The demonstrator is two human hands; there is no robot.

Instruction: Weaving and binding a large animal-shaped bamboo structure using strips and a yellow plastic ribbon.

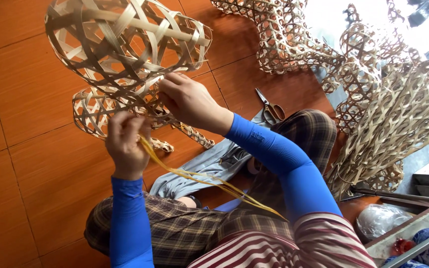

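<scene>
From the head view we are mid-weave: our left hand [125,144] has its grip closed around a bundle of thin yellow bamboo strips [209,181] that trail back over our lap, while our right hand [189,101] pinches the rim of the open-lattice bamboo basket [125,44] held above the floor [31,99]. Next, we judge, a strip must be threaded through the hexagonal gaps. The slats look flat, stiff and springy; scissors [270,106] lie near finished woven pieces [383,119].

Orange-brown tiled floor [35,99], bright daylight at upper right
</scene>
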